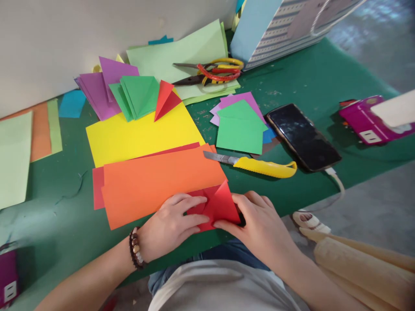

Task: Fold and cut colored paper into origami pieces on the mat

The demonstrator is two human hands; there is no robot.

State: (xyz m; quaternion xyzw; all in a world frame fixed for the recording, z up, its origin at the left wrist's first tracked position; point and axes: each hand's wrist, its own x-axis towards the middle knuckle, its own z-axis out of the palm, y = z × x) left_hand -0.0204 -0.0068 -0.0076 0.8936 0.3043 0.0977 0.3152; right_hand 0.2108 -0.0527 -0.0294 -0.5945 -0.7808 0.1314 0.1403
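Left hand, wearing a beaded bracelet, lies flat on the folded red paper; right hand grips its far corner. The orange paper sheet lies just beside, under the left fingertips' edge. The yellow utility knife and smartphone rest beyond, on the green cutting mat.

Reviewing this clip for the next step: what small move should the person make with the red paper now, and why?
Probably run the right hand along the crease of the folded red paper to sharpen it. The left hand already steadies the paper on the orange sheet, and the pointed corner lies free of the fingers.
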